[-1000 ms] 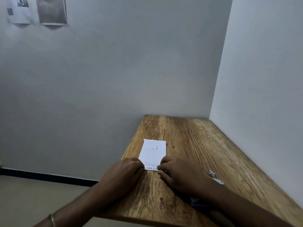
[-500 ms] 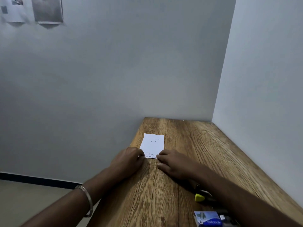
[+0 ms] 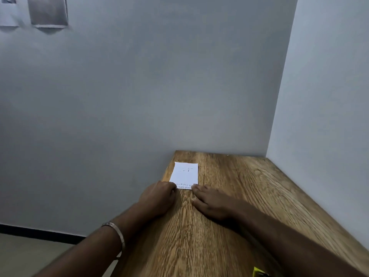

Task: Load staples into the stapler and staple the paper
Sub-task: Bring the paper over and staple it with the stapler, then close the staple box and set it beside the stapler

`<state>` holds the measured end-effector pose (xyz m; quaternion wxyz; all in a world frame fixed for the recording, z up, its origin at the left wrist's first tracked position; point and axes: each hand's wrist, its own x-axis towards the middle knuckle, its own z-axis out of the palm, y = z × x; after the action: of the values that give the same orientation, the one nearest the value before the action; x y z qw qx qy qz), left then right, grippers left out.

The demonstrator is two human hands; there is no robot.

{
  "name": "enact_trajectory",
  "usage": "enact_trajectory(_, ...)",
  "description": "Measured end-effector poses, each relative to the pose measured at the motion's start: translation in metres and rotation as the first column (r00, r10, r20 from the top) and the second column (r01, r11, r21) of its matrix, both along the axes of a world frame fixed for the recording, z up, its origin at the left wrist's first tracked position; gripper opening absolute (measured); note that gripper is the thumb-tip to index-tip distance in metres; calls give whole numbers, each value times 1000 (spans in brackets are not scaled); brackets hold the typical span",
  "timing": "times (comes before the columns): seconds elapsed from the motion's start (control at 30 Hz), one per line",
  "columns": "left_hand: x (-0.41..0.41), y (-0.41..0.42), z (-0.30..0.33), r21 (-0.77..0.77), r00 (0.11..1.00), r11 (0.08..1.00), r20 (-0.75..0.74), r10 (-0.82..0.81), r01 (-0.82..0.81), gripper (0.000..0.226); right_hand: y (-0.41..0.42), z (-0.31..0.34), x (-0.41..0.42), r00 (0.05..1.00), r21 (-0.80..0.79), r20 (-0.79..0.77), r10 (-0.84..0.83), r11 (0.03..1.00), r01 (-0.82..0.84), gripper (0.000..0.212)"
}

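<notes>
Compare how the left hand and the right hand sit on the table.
The left hand is curled, fingers tucked at the paper's near-left corner; the right hand lies flatter, fingers stretched to its near-right corner. The left wrist wears a bangle; the right wrist shows none. Both rest on the wooden table.

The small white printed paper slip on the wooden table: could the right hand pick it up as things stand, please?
Probably yes. The right hand lies flat on the wooden table with its fingertips at the near right corner of the small white printed paper slip; the left hand covers only the near left corner.
</notes>
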<state>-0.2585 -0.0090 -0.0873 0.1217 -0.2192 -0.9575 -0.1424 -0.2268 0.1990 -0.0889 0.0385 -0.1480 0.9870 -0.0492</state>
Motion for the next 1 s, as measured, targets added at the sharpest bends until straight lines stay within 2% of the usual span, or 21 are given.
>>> enact_trajectory(0.23, -32, 10, -4, 21, 997, 999, 61, 43, -44, 34, 5, -4, -29, 1000, -37, -19, 9, 999, -9, 74)
enact_trajectory(1.0, -36, 10, -16, 110, 994, 990, -51, 93, -87, 33, 9, -17, -38, 997, -60, -72, 15, 998, -20, 81)
